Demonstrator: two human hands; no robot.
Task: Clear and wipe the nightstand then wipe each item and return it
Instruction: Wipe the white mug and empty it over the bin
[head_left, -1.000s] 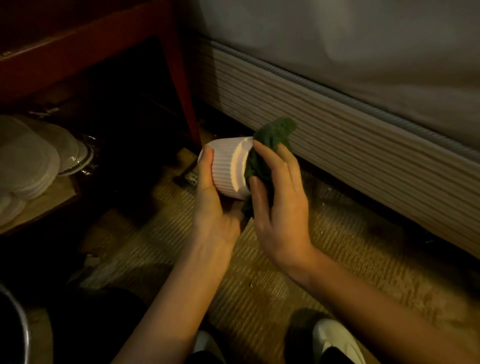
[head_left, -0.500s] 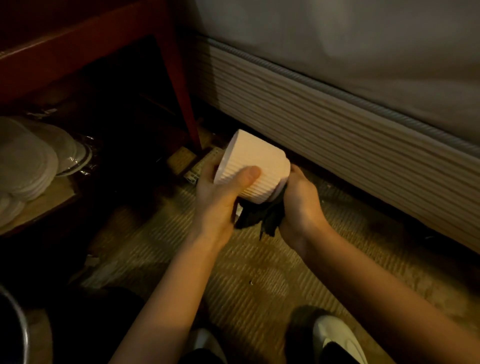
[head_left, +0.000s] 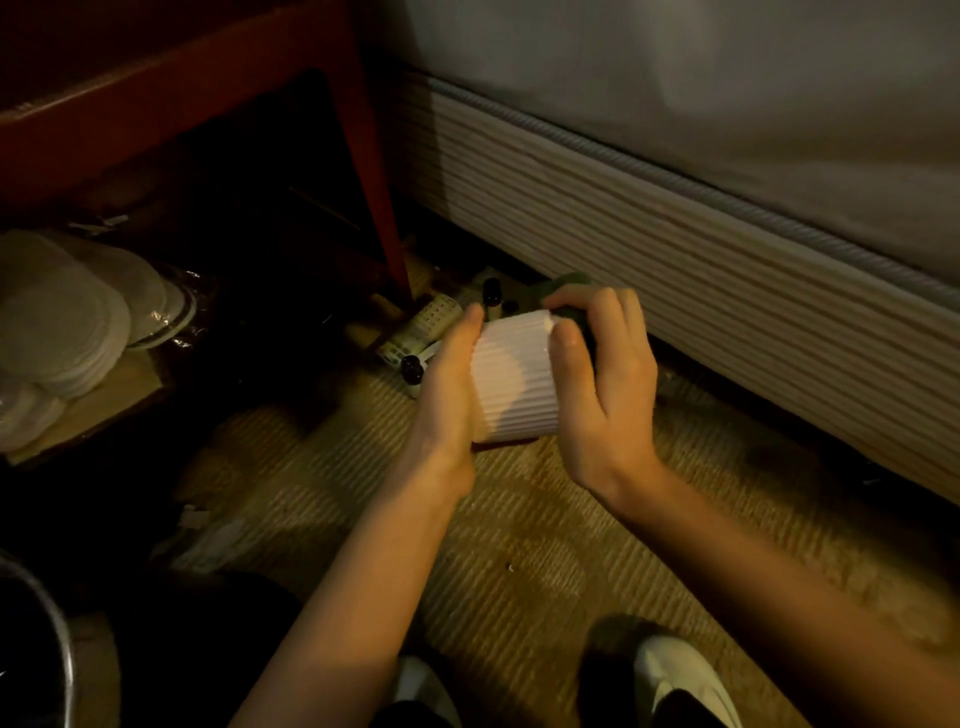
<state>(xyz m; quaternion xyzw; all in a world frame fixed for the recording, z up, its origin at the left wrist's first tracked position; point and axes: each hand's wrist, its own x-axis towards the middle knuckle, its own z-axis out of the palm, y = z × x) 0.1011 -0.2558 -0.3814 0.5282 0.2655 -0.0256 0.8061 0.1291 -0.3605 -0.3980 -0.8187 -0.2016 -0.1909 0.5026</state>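
Low over a woven floor mat, beside a bed base: white ribbed cup held on its side between both hands, above the floor. Left hand cupped along the cup's left wall, fingers curled round it. Right hand wrapped over the far right end, thumb on the ribs, fingers pressing a dark green cloth against the cup's far end; only a scrap of cloth visible past the fingers.

Further off, near a red nightstand leg: small dark-capped bottles and a pale perforated roller lying on the floor. Far left: stacked white plates.

Risks, as a judgement: smooth cup slipping from the grip during rubbing and dropping onto the bottles just beyond; dim light hiding missed dirt in the ribs; cloth bunching so bare fingers smear the rim.

No brand, label or writing readable anywhere.
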